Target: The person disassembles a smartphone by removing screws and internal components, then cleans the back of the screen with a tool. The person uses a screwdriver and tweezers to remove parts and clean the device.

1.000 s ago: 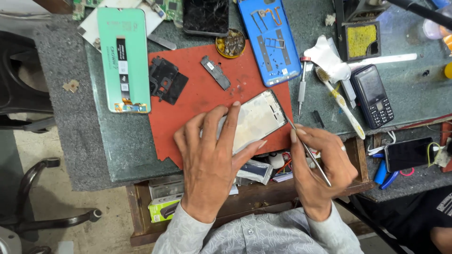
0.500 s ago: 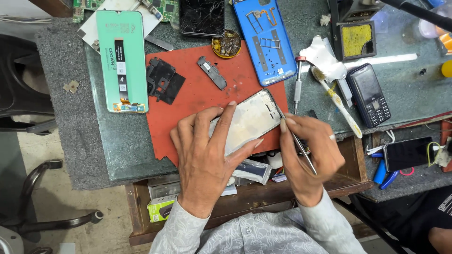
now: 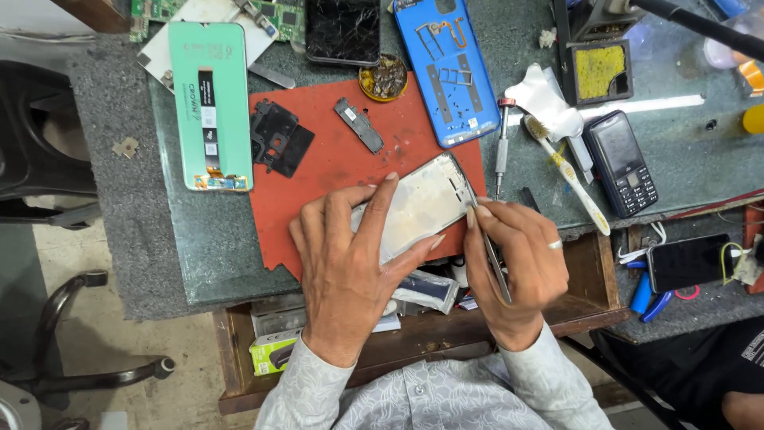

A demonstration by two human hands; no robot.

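Note:
A white phone frame (image 3: 422, 203) lies tilted on the red mat (image 3: 318, 127). My left hand (image 3: 350, 255) presses flat on its lower end, fingers spread over it. My right hand (image 3: 517, 263) grips metal tweezers (image 3: 487, 247), whose tip touches the frame's right edge near its upper corner. A ring sits on one finger of my right hand.
A green screen part (image 3: 211, 103), black plastic pieces (image 3: 278, 143), a small black strip (image 3: 360, 125), a blue back cover (image 3: 446, 68), a cracked dark screen (image 3: 342, 30), a screw cup (image 3: 383, 77), a screwdriver (image 3: 501, 143), a toothbrush (image 3: 567, 175), a keypad phone (image 3: 625, 163), an open drawer (image 3: 430, 318).
Both hands and the frame shifted slightly up the mat. The tweezers moved from the frame's lower right corner up to its right edge.

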